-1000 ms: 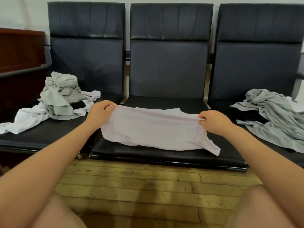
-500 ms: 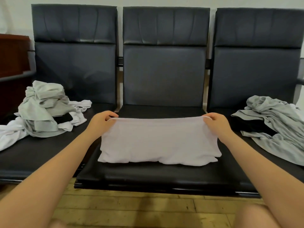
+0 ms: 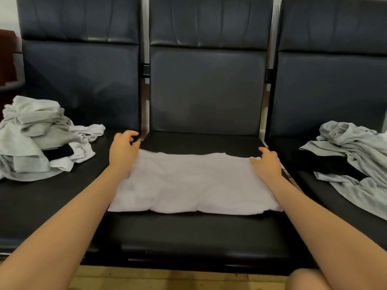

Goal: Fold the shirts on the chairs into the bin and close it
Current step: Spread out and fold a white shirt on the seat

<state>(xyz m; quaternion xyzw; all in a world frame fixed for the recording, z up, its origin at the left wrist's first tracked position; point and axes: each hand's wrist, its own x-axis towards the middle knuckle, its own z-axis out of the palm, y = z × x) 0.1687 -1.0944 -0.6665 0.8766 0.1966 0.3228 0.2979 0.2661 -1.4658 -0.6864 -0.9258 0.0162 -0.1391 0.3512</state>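
A white shirt [image 3: 194, 183] lies folded into a flat rectangle on the seat of the middle black chair [image 3: 207, 91]. My left hand [image 3: 123, 150] hovers at the shirt's far left corner with fingers loosely curled, holding nothing. My right hand [image 3: 267, 162] rests at the far right corner, fingers spread and relaxed on the cloth. A heap of grey and white shirts [image 3: 35, 135] sits on the left chair. Crumpled grey shirts [image 3: 356, 162] lie on the right chair. No bin is in view.
Three black padded chairs stand in a row against a pale wall. A dark red wooden piece of furniture [image 3: 8, 59] is at the far left. Wooden floor [image 3: 167, 279] shows below the seats, with my knee at the lower right.
Both hands laid the lifted white shirt down flat on the middle seat and let go of its far edge. The view has moved closer to the chairs.
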